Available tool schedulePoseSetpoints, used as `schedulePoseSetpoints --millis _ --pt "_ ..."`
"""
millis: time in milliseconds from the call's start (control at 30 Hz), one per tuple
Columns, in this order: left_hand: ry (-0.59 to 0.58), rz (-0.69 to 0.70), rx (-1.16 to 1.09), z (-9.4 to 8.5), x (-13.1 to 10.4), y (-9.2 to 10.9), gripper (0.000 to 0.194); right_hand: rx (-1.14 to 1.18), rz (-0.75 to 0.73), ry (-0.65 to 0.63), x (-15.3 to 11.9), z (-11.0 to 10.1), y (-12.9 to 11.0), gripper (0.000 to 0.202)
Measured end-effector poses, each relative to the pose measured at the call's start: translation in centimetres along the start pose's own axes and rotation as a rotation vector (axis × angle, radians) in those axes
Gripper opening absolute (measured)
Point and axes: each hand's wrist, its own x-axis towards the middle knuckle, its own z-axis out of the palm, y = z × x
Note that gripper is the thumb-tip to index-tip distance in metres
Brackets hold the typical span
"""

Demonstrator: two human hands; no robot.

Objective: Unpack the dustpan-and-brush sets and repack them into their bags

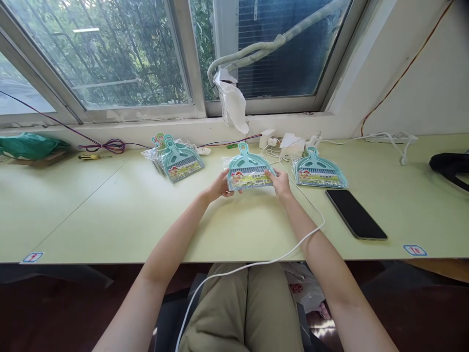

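In the head view, a teal mini dustpan and brush set (250,168) in clear plastic wrap is held up over the table, its handle pointing away from me. My left hand (219,186) grips its left edge, with some fingers underneath. At the right edge, my right hand (280,184) pinches the wrapper, thumb on top. Several similar wrapped sets (179,159) lie overlapped to the left, one with a green and red handle. Another wrapped dustpan set (318,170) rests to the right, near my right hand; whether more lie beneath it I cannot tell.
A black phone (356,214) lies at the right. A white cable (264,262) crosses my right forearm. White adapters (291,145) and wires sit by the window wall. A screwdriver (90,157), coiled wires (114,145) and a green bag (32,145) are at the far left.
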Motion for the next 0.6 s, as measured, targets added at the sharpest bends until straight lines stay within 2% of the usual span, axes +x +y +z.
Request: schedulePoseSetpoints --millis 100,233,333,433,600 --pt "0.022 0.102 0.117 0.4 -0.2 0.0 0.055 -0.027 -0.028 0.033 -0.3 0.1 -0.3 0.048" --pt "0.201 0.15 0.216 1.0 -0.1 -0.4 0.045 -0.061 -0.048 0.043 -0.7 0.2 -0.8 0.051" --pt "0.347 0.13 0.157 1.2 0.6 -0.9 0.041 -0.087 -0.063 0.041 -0.9 0.4 -0.9 0.059" --pt "0.442 0.142 0.063 1.4 1.3 -1.6 0.04 -0.1 -0.084 0.042 -0.9 0.6 -0.8 0.063" --pt "0.507 0.218 -0.035 2.1 2.0 -2.4 0.039 -0.118 -0.095 0.042 -1.0 0.6 -0.9 0.064"
